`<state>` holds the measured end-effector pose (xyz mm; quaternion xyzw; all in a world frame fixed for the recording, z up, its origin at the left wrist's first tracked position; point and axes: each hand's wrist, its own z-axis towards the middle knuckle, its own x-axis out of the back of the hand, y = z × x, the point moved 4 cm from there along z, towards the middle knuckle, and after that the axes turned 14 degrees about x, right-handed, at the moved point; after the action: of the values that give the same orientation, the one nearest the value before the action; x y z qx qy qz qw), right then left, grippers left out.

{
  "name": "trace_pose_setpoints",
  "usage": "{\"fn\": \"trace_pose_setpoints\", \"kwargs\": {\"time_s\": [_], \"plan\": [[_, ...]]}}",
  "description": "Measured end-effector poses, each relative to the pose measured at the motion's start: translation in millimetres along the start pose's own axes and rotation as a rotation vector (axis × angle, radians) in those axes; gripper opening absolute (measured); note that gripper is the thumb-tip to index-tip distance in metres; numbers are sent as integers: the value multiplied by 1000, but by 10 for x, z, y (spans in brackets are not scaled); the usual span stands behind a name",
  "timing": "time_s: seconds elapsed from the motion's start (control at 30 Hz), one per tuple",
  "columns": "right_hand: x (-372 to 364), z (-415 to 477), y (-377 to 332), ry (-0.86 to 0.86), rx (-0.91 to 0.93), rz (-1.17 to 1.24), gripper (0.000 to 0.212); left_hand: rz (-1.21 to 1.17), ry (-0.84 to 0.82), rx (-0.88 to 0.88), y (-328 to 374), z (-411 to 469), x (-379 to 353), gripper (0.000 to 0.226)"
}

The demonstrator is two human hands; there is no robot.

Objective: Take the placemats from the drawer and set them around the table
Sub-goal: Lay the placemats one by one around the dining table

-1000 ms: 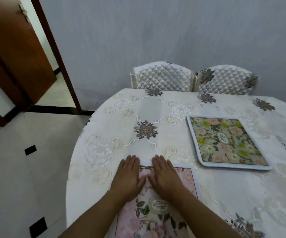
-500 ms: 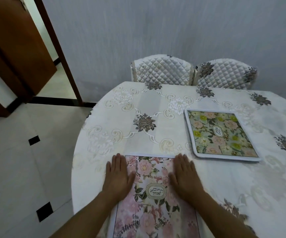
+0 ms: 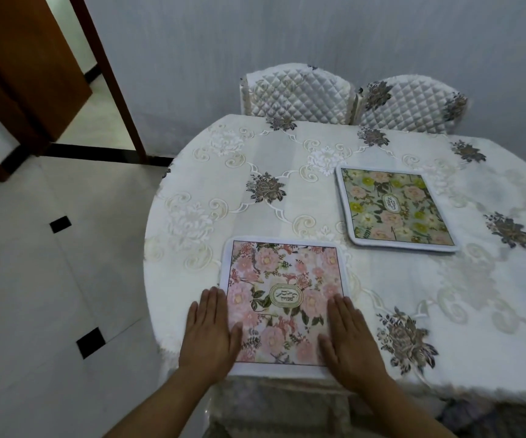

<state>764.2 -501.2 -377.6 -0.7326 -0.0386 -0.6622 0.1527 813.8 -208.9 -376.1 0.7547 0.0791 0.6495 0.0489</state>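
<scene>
A pink floral placemat (image 3: 282, 300) lies flat at the lower centre of the frame, its near white border reaching the near edge of the table (image 3: 397, 279), which is covered by a pale embroidered cloth. The left hand (image 3: 209, 331) rests palm down, fingers straight and together, over the mat's left border, partly on the cloth; the right hand (image 3: 348, 338) lies flat in the same way over the mat's lower right corner. Neither hand grasps anything: both are spread flat and pressing on the mat. A second, green floral placemat (image 3: 393, 208) lies in the right centre of the frame, well apart from the pink one, with bare cloth between them. Two quilted chairs (image 3: 298, 93) stand against the table's far edge at upper centre. Left of the table, tiled floor (image 3: 50, 279) lies open up to a wooden door (image 3: 24, 71) at upper left.
</scene>
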Motion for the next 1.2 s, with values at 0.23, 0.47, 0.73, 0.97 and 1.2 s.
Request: {"fn": "trace_pose_setpoints", "kwargs": {"time_s": [0.23, 0.47, 0.73, 0.97, 1.2], "plan": [[51, 29, -52, -50, -23, 27, 74, -17, -12, 12, 40, 22, 7, 76], [593, 269, -119, -208, -97, 129, 55, 93, -160, 77, 271, -18, 392, 72], [872, -17, 372, -108, -61, 319, 16, -227, -26, -24, 1328, -88, 803, 12], [1286, 66, 2110, 36, -157, 324, 20, -342, 52, 99, 2620, 438, 573, 21], [1430, 545, 3547, 227, -315, 371, 19, -476, 51, 256, 3493, 1361, 328, 13]]}}
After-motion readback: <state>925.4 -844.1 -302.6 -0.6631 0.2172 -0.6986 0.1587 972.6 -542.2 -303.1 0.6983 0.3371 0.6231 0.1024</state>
